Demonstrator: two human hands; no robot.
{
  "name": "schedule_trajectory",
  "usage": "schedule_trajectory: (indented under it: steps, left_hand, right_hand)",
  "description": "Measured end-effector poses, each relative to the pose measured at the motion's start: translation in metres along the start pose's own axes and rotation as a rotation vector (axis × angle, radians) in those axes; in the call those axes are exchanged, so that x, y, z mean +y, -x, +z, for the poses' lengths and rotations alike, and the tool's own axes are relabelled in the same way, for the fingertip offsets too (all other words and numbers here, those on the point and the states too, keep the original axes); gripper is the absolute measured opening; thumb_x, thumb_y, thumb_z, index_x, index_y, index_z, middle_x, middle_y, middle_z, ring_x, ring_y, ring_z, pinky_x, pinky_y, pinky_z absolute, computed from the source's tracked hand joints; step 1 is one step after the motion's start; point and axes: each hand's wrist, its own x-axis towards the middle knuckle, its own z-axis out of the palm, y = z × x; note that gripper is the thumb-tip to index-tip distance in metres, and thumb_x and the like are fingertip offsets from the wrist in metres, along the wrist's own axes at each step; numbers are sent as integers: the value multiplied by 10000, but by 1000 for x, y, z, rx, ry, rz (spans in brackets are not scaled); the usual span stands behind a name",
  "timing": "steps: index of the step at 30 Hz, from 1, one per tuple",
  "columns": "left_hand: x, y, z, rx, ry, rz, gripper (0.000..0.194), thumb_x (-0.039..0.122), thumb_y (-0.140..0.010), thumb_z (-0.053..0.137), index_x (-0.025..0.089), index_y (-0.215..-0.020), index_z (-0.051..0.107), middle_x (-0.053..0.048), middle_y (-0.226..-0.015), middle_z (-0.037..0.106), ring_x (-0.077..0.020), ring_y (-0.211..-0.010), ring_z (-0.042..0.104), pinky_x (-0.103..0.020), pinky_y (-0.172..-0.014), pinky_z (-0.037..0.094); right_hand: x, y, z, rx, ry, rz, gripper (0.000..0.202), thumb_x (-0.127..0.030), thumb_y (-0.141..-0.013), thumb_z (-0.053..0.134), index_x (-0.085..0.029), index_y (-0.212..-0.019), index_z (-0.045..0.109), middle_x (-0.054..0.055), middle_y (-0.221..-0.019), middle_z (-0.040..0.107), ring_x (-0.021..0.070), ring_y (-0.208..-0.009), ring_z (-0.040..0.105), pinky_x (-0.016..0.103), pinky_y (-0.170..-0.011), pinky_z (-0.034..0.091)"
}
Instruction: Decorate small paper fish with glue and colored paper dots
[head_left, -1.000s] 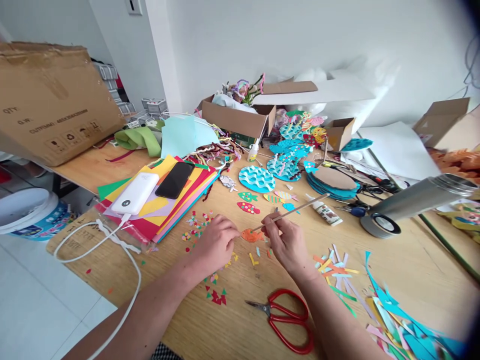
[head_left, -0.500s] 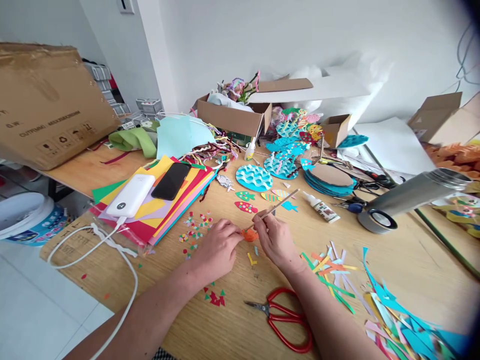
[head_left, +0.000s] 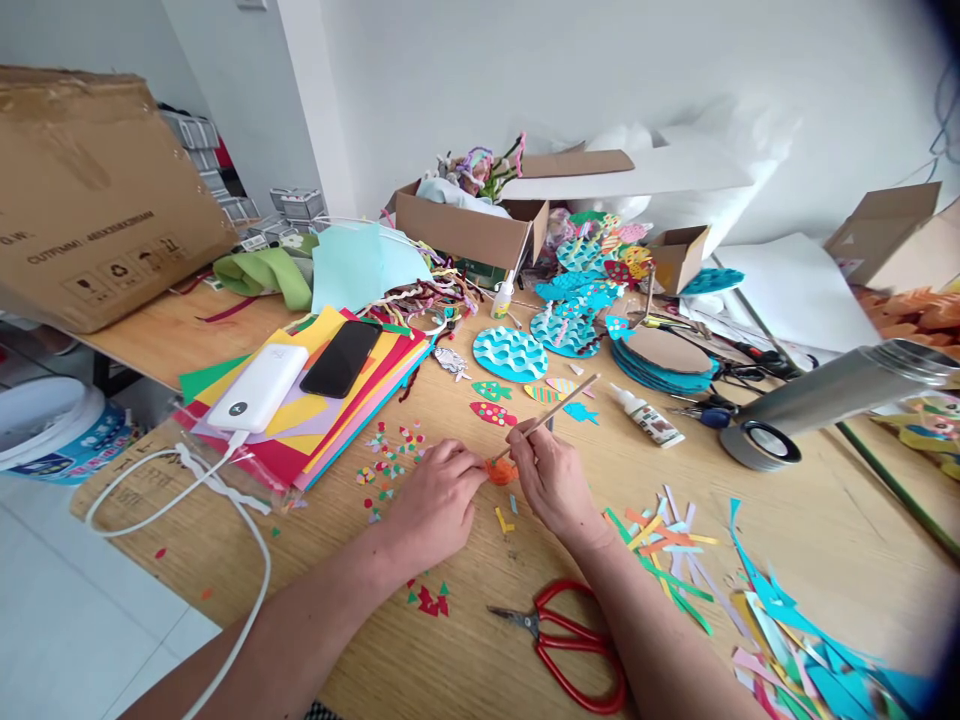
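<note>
A thin wooden stick (head_left: 559, 405) is pinched in my right hand (head_left: 551, 480), its lower tip at a small orange paper piece (head_left: 501, 471) on the table. My left hand (head_left: 442, 500) lies at the left of that orange piece, its fingertips pressed down on the edge. Just beyond are paper fish, one red with dots (head_left: 493, 413), one green (head_left: 492, 391) and a blue one (head_left: 580, 413). Small yellow paper scraps (head_left: 503, 520) lie close below my hands. Red-handled scissors (head_left: 574, 640) rest near my right forearm.
Coloured paper sheets (head_left: 300, 455) carry a white power bank (head_left: 259, 388) and a black phone (head_left: 341, 360) at the left. A glue bottle (head_left: 648, 416), a steel flask (head_left: 832, 400) and paper strips (head_left: 675, 540) are to the right. A wavy blue disc (head_left: 510, 354) lies farther back.
The view has shifted slightly. Both hands stay at the orange paper piece, the stick still in my right hand; otherwise little differs.
</note>
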Motion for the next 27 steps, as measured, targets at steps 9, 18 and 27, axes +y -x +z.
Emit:
schedule_trajectory:
  steps: [9, 18, 27]
  left_hand:
    - [3, 0, 0, -4, -6, -10, 368, 9, -764, 522, 170, -1077, 632, -46, -1139, 640, -250, -1132, 462, -447, -1021, 411]
    - [5, 0, 0, -16, -8, -23, 335, 32, -784, 539, 165, -1080, 622, -54, -1110, 648, -252, -1132, 472, -453, -1017, 410]
    - [6, 0, -1, -28, 0, -32, 325, 34, -787, 536, 174, -1067, 623, -65, -1108, 647, -264, -1118, 478, -488, -1008, 412]
  right_hand:
    - [1, -1, 1, -11, -4, -15, 207, -272, -985, 334, -225, -811, 437, 13, -652, 575, 174, -604, 587, 251, -588, 403]
    - [-1, -1, 2, -43, -2, -25, 214, -261, -989, 325, -222, -810, 436, 13, -663, 566, 165, -590, 560, 247, -573, 388]
    - [-5, -2, 1, -44, 3, -15, 205, -255, -984, 337, -226, -806, 435, 8, -653, 566, 156, -578, 557, 244, -565, 387]
